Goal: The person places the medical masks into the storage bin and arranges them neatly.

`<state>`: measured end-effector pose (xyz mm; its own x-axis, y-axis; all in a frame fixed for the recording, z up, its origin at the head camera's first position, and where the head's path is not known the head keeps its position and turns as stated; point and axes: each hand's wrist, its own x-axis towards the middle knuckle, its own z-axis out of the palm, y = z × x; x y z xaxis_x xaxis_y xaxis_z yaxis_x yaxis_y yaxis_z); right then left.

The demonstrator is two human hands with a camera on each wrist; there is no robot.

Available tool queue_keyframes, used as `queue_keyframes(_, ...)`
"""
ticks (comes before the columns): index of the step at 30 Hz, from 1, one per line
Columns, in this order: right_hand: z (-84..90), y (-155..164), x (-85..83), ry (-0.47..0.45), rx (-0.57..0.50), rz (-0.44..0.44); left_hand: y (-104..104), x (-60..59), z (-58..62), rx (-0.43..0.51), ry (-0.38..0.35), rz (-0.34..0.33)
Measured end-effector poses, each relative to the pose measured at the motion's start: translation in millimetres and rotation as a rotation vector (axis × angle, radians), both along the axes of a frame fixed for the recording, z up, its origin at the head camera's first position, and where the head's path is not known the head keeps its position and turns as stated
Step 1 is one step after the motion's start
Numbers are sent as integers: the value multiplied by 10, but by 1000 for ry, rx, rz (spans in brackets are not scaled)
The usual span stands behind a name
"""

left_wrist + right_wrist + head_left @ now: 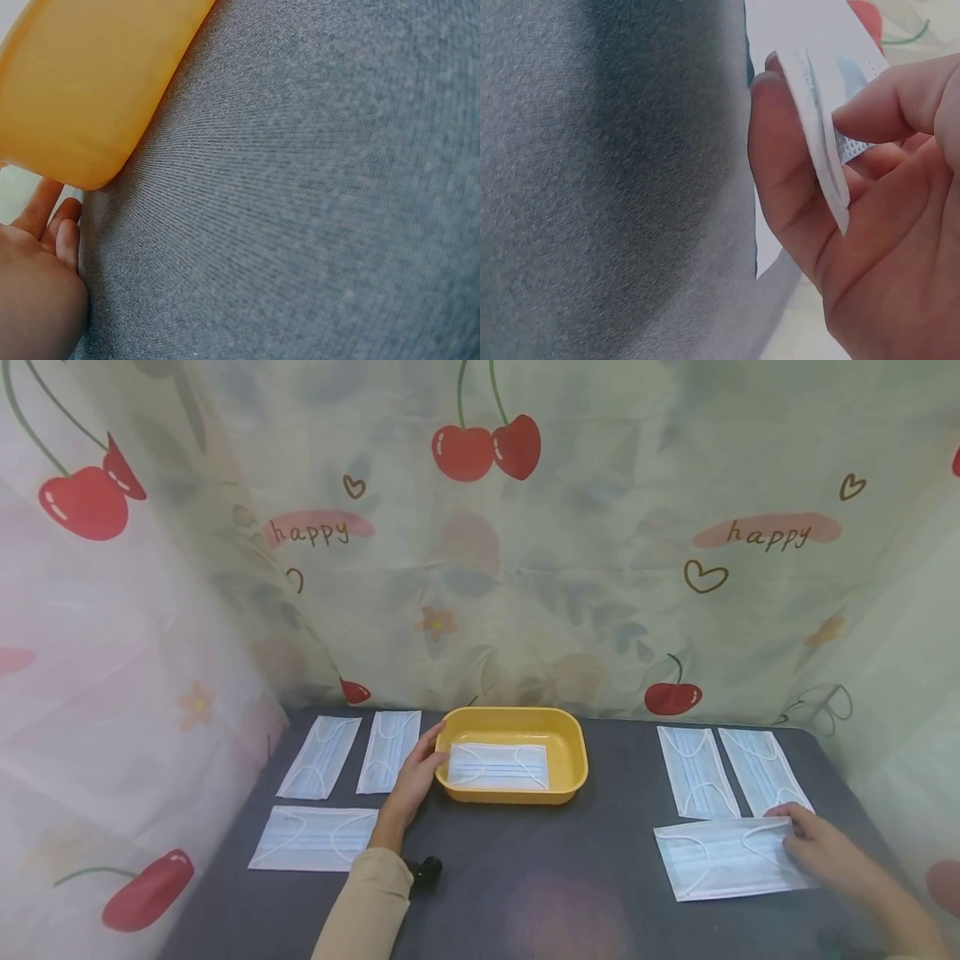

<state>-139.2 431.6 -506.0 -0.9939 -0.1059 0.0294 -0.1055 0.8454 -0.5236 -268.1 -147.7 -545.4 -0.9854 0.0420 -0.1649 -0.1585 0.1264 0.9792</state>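
Observation:
My left hand (411, 777) holds the left rim of a yellow plastic tray (577, 760), its fingers around the tray's side. In the left wrist view, fingers (66, 240) show beside the tray's corner, and the thumb is mostly hidden. A pale blue face mask (498, 767) with white ear loops lies flat in the tray. At the right, my right hand (825, 852) pinches the right end of another face mask (727, 858) between thumb and fingers. The right wrist view shows this held mask (814, 135) edge-on, raised from the table at the gripped end.
Two upright masks (697, 772) (761, 764) lie behind the right hand. Three more masks (318, 758) (390, 752) (315, 837) lie left of the tray on the dark grey table (525, 877). A small black object (427, 870) shows by the left sleeve. Cherry-print curtains (480, 568) enclose the table.

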Motion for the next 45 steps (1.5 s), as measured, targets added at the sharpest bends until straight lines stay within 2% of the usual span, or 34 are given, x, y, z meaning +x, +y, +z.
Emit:
queue_keyframes(6,60,-66,-19,54,-42,7,9,8,3,3,3,7)
queue_keyframes(11,118,-120,-38,38,-85,4,11,11,3,-2,2,6)
queue_keyframes(18,175,-180,-89,-47,-72,-25,10,10,22,-3,5,2)
queue_keyframes(25,261,-256,-119,-216,-170,-71,12,21,25,-1,6,3)
queue_keyframes(31,343,-336,-131,-265,-218,-101,11,25,30,-3,4,2)
queue_keyframes(37,409,-415,-162,-309,-325,-143,13,26,33,-4,9,3)
queue_keyframes(41,437,-461,-166,-306,-438,-156,6,15,13,5,15,6)
queue_keyframes(45,471,-481,-158,-278,-616,-141,8,16,3,3,15,8)
